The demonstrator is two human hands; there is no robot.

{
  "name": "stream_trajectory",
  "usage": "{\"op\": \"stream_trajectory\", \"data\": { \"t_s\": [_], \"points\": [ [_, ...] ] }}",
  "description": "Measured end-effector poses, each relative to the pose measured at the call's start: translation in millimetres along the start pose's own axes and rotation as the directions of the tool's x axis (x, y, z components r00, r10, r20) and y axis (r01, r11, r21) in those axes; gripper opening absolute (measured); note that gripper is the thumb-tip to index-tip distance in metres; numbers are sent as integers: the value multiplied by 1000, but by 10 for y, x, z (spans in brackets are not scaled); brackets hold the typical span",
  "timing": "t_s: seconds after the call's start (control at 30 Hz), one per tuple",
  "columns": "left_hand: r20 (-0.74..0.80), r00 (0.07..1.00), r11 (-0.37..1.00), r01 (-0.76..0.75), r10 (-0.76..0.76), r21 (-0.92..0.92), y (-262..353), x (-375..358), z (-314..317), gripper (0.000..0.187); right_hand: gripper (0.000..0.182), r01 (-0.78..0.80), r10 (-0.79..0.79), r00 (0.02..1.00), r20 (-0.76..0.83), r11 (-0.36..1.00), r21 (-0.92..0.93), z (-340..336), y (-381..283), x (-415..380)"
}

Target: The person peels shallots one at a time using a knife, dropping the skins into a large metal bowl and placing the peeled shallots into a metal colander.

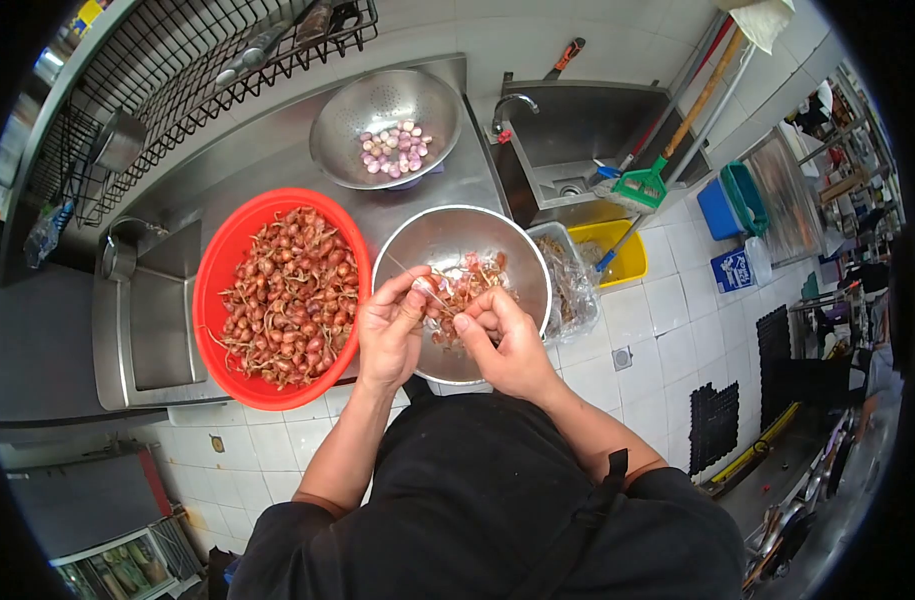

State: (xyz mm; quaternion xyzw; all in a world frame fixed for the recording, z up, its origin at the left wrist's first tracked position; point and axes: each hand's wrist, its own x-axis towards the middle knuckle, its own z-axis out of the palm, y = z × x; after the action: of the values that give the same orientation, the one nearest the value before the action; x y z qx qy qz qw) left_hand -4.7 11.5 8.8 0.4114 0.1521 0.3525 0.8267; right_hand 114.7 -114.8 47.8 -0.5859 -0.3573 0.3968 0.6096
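The left hand [389, 338] pinches one small reddish shallot [426, 286], the right hand [514, 348] curls its fingers beside it, whether gripping something I cannot tell, over a round steel bowl [457, 225], probably so brown papery skins [487, 272] drop inside, near the red plastic basin [205, 300].

White tiled wall [617, 40] and white floor tiles [667, 340] pretty much everywhere, plus a little floor drain [622, 357] and a jigsaw-edged black mat [714, 425]. Stainless counter [277, 165] along the wall, sink basin [167, 330] on its left, deeper sink [587, 125] to the right, black wire rack [217, 85] up top.
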Motion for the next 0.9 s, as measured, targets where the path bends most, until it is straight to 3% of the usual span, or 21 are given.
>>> {"op": "stream_trajectory", "data": {
  "t_s": [0.17,0.27,0.33,0.47,0.67,0.73,0.77,0.83,0.9],
  "points": [
    [2,1000,996,3,-3,-84,-37,-50,88,32,13,35,-34,999,-5,998,58,0,6,-6],
    [7,1000,994,-1,1,-106,-7,-75,131,31,20,119,-119,993,-8,992,-49,-1,-44,-31],
    [13,1000,996,-3,4,-93,-1,-93,149,30,34,330,-341,940,-21,920,-211,46,-175,-20],
    [21,998,998,-58,58,-18,25,-112,192,33,40,456,-468,883,35,837,-302,49,-129,31],
    [4,990,989,-144,144,38,58,-116,203,28,34,430,-437,899,17,878,-208,47,-78,67],
    [19,988,985,-155,154,75,67,-113,168,29,30,283,-283,958,-51,959,-15,52,-63,70],
    [42,990,987,-141,138,80,76,-102,149,29,30,283,-283,958,-48,959,-13,18,-84,69],
    [61,990,988,-128,123,87,103,-88,127,29,30,-68,56,997,56,972,224,-79,-147,56],
    [71,993,988,-102,94,115,133,-71,136,30,31,-62,56,998,30,965,255,-51,-147,71]
  ]
}}
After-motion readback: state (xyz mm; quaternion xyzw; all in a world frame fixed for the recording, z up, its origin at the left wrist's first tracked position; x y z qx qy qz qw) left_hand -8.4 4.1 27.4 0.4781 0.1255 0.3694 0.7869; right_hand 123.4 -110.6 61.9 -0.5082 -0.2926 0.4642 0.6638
